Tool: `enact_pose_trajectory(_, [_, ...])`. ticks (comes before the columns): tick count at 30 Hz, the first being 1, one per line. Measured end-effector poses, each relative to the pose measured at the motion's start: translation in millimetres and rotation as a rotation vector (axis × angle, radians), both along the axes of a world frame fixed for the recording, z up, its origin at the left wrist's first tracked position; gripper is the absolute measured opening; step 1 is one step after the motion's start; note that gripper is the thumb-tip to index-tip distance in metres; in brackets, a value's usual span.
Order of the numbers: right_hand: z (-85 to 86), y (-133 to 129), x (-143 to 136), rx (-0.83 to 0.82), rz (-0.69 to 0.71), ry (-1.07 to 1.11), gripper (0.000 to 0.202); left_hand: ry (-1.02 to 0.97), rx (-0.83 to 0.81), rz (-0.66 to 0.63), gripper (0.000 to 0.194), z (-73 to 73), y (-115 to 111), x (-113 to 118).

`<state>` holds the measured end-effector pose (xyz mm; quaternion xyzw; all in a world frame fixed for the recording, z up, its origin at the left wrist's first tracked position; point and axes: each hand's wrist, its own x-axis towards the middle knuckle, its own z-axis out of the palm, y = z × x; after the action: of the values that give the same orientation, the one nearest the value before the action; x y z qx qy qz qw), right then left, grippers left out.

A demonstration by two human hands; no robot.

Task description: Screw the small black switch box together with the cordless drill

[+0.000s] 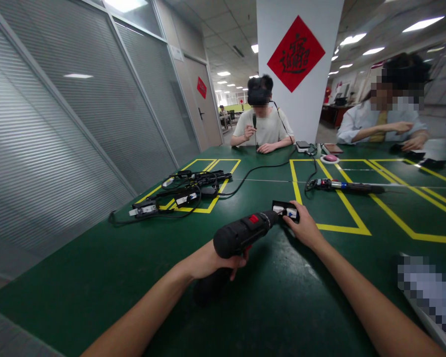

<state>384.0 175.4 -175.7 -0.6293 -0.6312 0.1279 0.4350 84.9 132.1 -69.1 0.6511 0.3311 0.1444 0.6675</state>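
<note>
My left hand [223,260] is wrapped round the handle of a black cordless drill [241,233] with a red switch on top. The drill's chuck points away to the right, and its tip meets a small black box [275,204] with white parts inside. My right hand [301,225] grips that box at its right side, thumb in front and fingers behind. The box stands on its edge just above or on the green table [152,277]; I cannot tell which. Whether the bit sits on a screw is too small to see.
Black devices with cables [186,193] lie in a heap at the left. A corded electric screwdriver [345,186] lies to the right, with a pink round object [330,158] behind it. Two people sit opposite; one holds a screwdriver [254,121]. A pixelated object [431,292] is at front right.
</note>
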Motion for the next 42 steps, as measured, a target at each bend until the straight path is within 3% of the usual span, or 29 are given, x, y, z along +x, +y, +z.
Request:
enact_pose_trajectory(5, [-1.9, 1.1, 0.4, -0.001, 0.000, 0.000, 0.052, 0.023, 0.046, -0.026, 0.033, -0.2, -0.5, -0.9])
enact_pose_trajectory(11, [-0.3, -0.6, 0.3, -0.017, 0.001, 0.005, 0.053, 0.017, 0.081, -0.022, 0.047, 2.1, -2.6, 0.6])
enact_pose_trajectory(24, [-2.9, 1.5, 0.7, 0.017, 0.001, 0.013, 0.053, 0.022, 0.080, 0.023, 0.028, -2.4, -3.2, 2.1])
enact_pose_trajectory(42, [0.0, -0.4, -0.1, 0.002, 0.003, 0.017, 0.051, 0.010, 0.062, 0.041, 0.029, -0.1, -6.0, 4.6])
